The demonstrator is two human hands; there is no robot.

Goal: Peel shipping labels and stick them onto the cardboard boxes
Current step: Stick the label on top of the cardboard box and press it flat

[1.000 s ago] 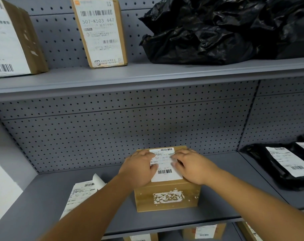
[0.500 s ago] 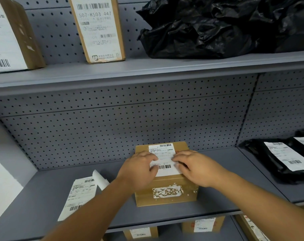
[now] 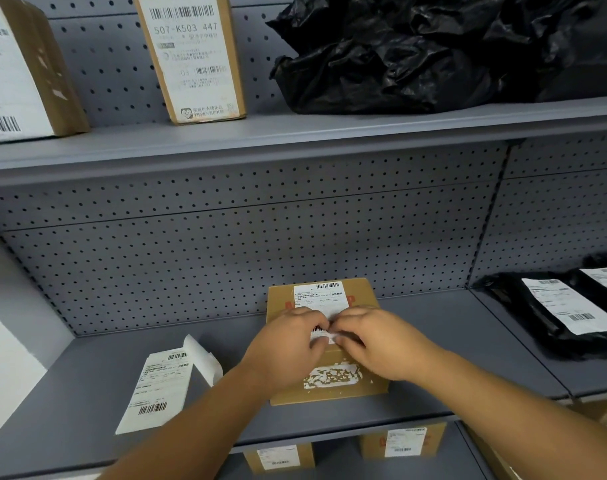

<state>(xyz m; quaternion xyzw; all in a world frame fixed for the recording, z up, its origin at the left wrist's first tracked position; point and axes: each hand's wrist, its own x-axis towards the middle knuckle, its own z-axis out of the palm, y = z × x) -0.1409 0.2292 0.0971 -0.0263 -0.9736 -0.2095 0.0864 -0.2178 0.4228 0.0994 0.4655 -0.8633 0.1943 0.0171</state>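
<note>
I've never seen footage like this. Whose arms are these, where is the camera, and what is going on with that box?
There is no machine: a person wears a wide-angle camera on the head, looking down at their own bare arms. The left hand and right hand press a white shipping label onto the top of a cardboard box on a grey shelf. Neither hand grips anything; the fingers meet at the label's near edge. Beside the box lies another label sheet with one corner curled up. To the right are black bags with labels.
</note>
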